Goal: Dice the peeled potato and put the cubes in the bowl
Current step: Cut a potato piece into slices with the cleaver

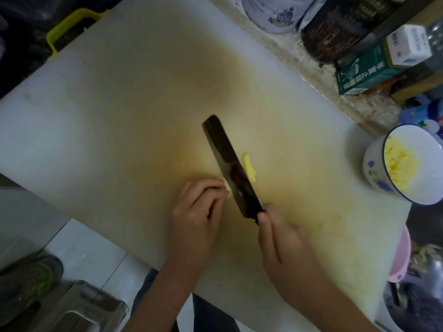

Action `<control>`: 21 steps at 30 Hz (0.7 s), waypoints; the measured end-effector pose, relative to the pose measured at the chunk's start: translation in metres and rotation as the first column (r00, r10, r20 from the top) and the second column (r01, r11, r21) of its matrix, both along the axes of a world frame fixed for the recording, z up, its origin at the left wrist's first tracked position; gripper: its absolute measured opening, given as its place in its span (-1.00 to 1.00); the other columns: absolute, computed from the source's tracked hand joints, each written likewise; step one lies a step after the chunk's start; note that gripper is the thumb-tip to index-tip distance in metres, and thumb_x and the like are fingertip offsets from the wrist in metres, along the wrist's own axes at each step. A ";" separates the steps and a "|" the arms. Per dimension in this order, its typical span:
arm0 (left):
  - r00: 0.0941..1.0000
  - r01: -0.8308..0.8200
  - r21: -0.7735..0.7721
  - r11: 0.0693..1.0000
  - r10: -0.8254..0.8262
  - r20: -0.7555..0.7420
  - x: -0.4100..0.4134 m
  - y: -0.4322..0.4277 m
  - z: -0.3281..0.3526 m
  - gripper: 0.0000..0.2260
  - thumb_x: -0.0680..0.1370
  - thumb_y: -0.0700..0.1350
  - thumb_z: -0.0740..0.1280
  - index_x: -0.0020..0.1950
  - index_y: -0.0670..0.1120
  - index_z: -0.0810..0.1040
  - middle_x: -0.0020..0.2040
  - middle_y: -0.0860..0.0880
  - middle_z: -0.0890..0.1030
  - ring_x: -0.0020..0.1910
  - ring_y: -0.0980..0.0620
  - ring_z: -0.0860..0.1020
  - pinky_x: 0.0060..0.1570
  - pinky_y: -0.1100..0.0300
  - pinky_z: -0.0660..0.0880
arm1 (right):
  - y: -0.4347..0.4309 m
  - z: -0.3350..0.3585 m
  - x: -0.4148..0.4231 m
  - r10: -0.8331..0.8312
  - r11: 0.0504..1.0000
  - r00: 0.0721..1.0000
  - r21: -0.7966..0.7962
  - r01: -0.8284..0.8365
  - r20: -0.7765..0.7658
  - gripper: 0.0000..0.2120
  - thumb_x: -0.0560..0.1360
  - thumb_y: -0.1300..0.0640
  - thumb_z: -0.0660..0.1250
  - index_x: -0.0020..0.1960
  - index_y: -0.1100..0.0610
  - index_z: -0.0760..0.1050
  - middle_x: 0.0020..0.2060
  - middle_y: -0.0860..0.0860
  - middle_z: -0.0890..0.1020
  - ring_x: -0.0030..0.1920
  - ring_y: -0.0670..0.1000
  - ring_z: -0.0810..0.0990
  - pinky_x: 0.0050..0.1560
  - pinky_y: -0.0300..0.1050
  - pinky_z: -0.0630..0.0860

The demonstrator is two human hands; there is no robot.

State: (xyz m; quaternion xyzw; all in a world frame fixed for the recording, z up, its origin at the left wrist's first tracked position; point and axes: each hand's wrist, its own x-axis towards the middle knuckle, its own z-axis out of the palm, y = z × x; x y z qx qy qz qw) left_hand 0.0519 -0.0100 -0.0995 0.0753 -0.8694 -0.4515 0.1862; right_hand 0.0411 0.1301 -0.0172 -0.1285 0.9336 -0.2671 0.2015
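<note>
Evidently mid-slice: left hand (199, 207) curls over the potato remnant (227, 188), right hand (280, 238) grips the knife (225, 154); next, cross-cut the freed strip (249, 170) for the right-edge bowl (374, 168).

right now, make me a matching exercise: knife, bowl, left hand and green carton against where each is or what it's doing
1 knife
2 bowl
3 left hand
4 green carton

a past the far edge of the board
b holds yellow cubes
c gripped by the right hand
d holds the potato piece

Pairs: 1-c, 2-b, 3-d, 4-a
</note>
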 end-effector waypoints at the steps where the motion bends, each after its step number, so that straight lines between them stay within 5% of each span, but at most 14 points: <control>1: 1.000 -0.002 0.003 1.000 0.002 -0.004 0.000 0.000 0.000 -0.95 0.46 -0.28 0.44 -0.09 -0.23 0.65 -0.06 -0.08 0.64 -0.03 0.04 0.56 0.10 0.39 0.43 | 0.002 0.003 -0.004 -0.026 0.998 1.000 -0.059 0.026 -0.005 -0.79 0.59 -0.12 -0.04 -0.07 -0.10 0.32 -0.56 0.06 0.37 -0.58 0.02 0.35 -0.58 -0.13 0.19; 5: 1.000 -0.019 0.017 1.000 0.019 -0.011 0.000 0.000 -0.003 -0.95 0.49 -0.26 0.43 -0.08 -0.22 0.65 -0.05 -0.08 0.64 -0.02 0.03 0.57 0.11 0.35 0.44 | 0.010 0.023 -0.006 -0.129 0.972 0.992 -0.200 0.126 0.001 -0.78 0.54 -0.20 -0.04 -0.10 -0.21 0.36 -0.48 0.17 0.44 -0.60 -0.01 0.34 -0.60 -0.04 0.25; 11: 1.000 -0.020 0.046 0.999 0.019 0.007 0.000 0.002 -0.002 -0.84 0.55 -0.16 0.32 0.02 -0.20 0.63 0.00 -0.07 0.62 0.03 0.05 0.54 0.15 0.40 0.39 | 0.021 0.010 0.006 -0.121 0.985 0.992 -0.129 0.115 -0.044 -0.64 0.53 -0.31 -0.11 -0.01 -0.18 0.36 -0.47 0.14 0.44 -0.56 -0.02 0.37 -0.53 -0.11 0.26; 21: 0.999 0.017 -0.073 0.997 -0.015 0.031 -0.003 0.005 -0.002 -0.80 0.52 -0.14 0.39 0.08 -0.21 0.62 0.02 -0.08 0.57 0.07 0.05 0.45 0.10 0.34 0.38 | 0.012 -0.001 0.018 -0.067 0.997 0.983 0.011 0.070 -0.171 -0.77 0.60 -0.05 -0.03 0.05 -0.03 0.38 -0.55 -0.12 0.21 -0.56 -0.05 0.27 -0.53 -0.23 0.12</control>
